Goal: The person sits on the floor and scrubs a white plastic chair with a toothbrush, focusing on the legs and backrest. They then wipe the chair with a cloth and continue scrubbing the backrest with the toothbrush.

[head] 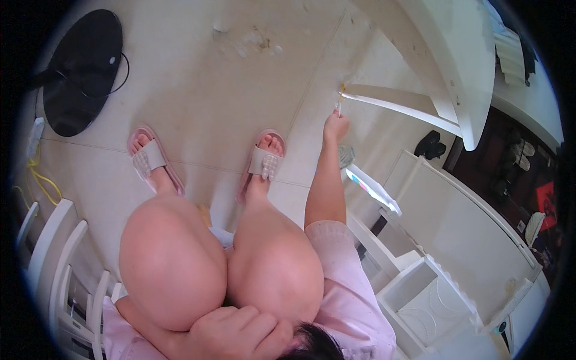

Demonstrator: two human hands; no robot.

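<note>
My right arm reaches forward, and my right hand (336, 126) grips a thin, pale tool (339, 108), perhaps a brush, too small to identify. Its far end meets a yellowish-brown patch (342, 87) at the tip of a white furniture leg (400, 105). My left hand (240, 332) rests curled between my bent knees and my head, with its fingers folded; nothing shows in it, though its palm is hidden. Near my right forearm lie a greenish-grey crumpled item (346, 156) and a white panel with coloured marks (371, 186).
A black oval stand base (83, 72) with a cable stands at upper left, above yellow cord (44, 180). White slatted chairs (49, 243) stand at lower left. White cabinets (463, 225) line the right side; black shoes (430, 145) lie beyond. Pale debris (263, 43) marks the floor.
</note>
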